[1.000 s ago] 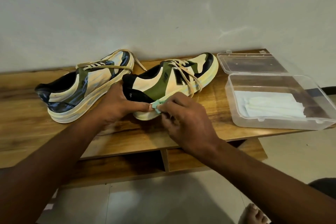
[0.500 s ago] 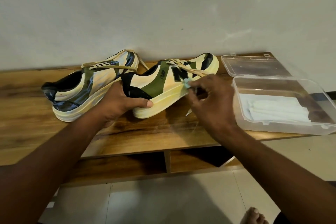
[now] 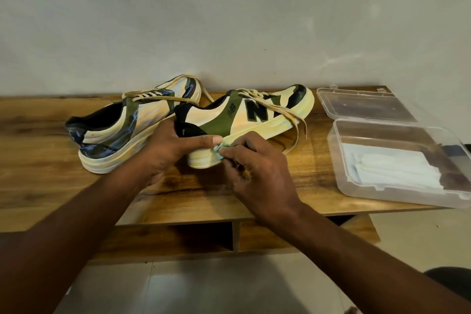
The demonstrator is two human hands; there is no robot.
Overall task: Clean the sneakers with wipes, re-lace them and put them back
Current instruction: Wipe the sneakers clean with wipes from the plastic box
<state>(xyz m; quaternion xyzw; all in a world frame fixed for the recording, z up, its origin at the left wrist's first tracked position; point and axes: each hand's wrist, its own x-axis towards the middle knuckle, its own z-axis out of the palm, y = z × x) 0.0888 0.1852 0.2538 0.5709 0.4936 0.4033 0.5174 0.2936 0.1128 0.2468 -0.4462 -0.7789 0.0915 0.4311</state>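
Two hands work nearest: the right hand [image 3: 257, 171] pinches one small green wipe [image 3: 221, 147] against the sole of the right sneaker [image 3: 244, 125], whose heel the left hand [image 3: 173, 146] grips. Two sneakers sit on the wooden table [image 3: 51, 176]; the left sneaker [image 3: 127, 127] lies untouched. One open plastic box [image 3: 397, 158] of folded wipes [image 3: 397, 171] stands right.

The right sneaker [image 3: 244, 122], cream, green and black, tilts heel-down in the left hand [image 3: 170, 150], laces [image 3: 288, 120] loose. The right hand [image 3: 257, 176] presses a crumpled wipe [image 3: 220, 148] against its sole. The other sneaker [image 3: 127, 130] sits just left of the left hand.
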